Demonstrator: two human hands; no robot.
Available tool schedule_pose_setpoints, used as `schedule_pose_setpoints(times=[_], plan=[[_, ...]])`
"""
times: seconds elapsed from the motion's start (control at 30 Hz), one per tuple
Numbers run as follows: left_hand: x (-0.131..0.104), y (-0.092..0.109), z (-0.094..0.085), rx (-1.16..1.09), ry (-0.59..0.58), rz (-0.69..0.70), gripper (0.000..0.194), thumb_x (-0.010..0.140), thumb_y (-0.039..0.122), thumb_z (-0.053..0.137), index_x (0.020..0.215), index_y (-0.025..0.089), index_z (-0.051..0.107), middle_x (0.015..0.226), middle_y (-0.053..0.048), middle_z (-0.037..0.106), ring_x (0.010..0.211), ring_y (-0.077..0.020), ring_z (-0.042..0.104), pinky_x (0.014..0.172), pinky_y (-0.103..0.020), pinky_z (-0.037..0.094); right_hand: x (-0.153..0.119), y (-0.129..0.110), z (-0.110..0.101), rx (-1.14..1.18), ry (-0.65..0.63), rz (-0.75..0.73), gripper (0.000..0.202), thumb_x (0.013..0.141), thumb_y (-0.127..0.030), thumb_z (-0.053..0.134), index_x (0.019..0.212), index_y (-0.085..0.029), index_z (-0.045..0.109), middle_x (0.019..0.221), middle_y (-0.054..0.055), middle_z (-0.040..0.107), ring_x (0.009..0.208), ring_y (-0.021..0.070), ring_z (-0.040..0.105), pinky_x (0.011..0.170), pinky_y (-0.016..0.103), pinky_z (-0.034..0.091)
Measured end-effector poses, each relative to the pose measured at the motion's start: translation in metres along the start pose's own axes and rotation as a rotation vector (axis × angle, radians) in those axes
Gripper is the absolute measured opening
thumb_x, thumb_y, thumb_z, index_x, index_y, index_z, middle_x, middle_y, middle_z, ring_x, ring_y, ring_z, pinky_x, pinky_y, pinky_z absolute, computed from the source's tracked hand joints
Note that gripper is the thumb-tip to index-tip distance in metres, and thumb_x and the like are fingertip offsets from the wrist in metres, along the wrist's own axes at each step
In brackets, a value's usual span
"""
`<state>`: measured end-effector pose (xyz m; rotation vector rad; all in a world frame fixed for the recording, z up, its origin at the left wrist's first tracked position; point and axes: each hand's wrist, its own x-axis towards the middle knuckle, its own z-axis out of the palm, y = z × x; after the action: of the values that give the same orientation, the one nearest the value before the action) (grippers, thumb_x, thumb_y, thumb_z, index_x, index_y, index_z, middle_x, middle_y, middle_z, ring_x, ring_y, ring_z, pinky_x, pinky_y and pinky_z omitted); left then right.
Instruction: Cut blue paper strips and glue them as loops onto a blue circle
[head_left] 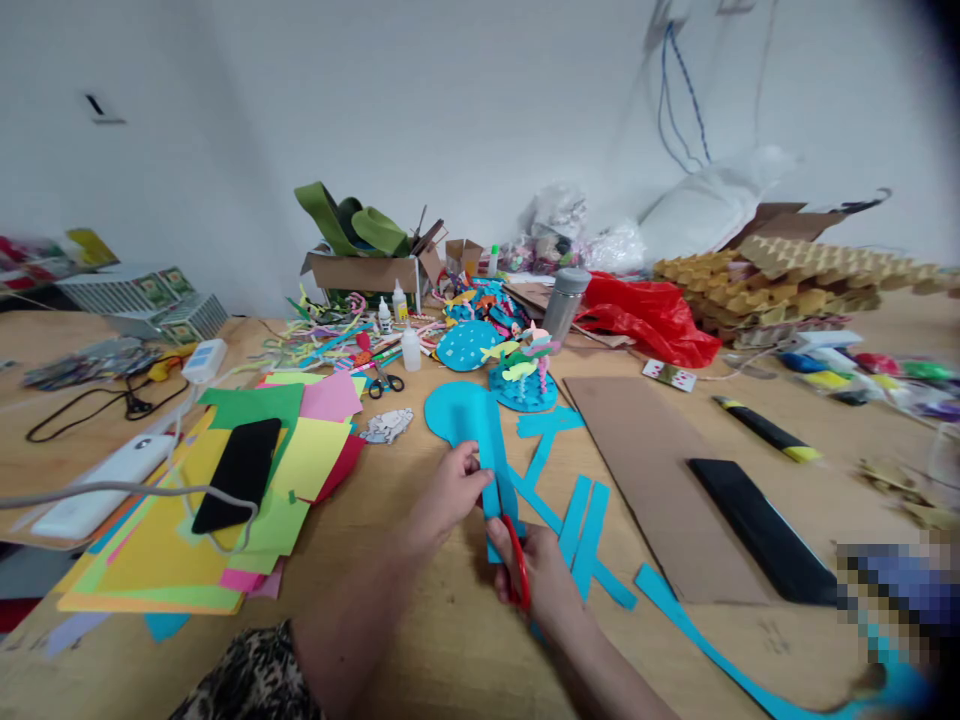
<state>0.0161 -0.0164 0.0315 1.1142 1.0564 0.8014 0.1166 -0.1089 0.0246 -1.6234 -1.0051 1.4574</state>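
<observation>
My left hand (456, 485) pinches the edge of a bright blue sheet of paper (487, 425), its fingers closed over a long straight part. In my right hand (544, 570) is a pair of red-handled scissors (518, 560), their blades at the sheet and mostly hidden. Several cut blue strips (574, 515) lie just right of the hands. Under the sheet's far left side shows a rounded blue piece (446, 405); whether it joins the sheet I cannot tell. Behind them stands a small blue disc (536, 400) bearing colourful paper shapes and twisted stems.
A brown cardboard panel (645, 480), a black slab (761, 530) and a yellow-black utility knife (769, 428) lie to the right. At left, a black phone (238, 475) rests on coloured paper (161, 545). Dark-handled scissors (386, 384), glue bottles (411, 350) and a steel flask (564, 308) stand further back.
</observation>
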Motion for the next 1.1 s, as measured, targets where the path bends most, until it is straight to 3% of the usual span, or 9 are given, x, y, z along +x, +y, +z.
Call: schedule_pose_setpoints(times=[0.5,0.8,1.1], plan=[[-0.0006,-0.0004,0.0002,0.005,-0.033,0.068,0.018,0.071,0.005,0.057,0.083,0.018,0.052,0.064,0.006,0.049,0.055,-0.0095,0.049,0.053,-0.02,0.039,0.0023,0.0029,-0.0003,-0.022,0.011,0.029,0.062,0.068,-0.082,0.048,0.056,-0.022,0.043,0.037,0.0,0.05,0.027,0.0066,0.035,0.032,0.021,0.026],[-0.0013,0.003,-0.0008,0.011,0.031,0.028,0.031,0.07,0.003,0.059,0.097,0.017,0.055,0.065,0.008,0.046,0.056,-0.0088,0.049,0.053,-0.019,0.037,0.0024,0.0028,-0.0002,-0.002,-0.001,0.03,0.061,0.065,-0.082,0.052,0.055,-0.022,0.041,0.035,0.0,0.049,0.03,0.0093,0.041,0.034,0.021,0.028],[-0.0013,-0.0023,-0.0002,-0.006,-0.062,0.008,0.032,0.07,0.007,0.057,0.101,0.017,0.052,0.071,0.005,0.051,0.06,-0.0117,0.054,0.055,-0.022,0.043,0.0016,-0.0025,-0.001,-0.028,0.013,0.026,0.066,0.061,-0.087,0.048,0.055,-0.022,0.045,0.036,0.0,0.05,0.029,0.0094,0.041,0.032,0.022,0.028]])
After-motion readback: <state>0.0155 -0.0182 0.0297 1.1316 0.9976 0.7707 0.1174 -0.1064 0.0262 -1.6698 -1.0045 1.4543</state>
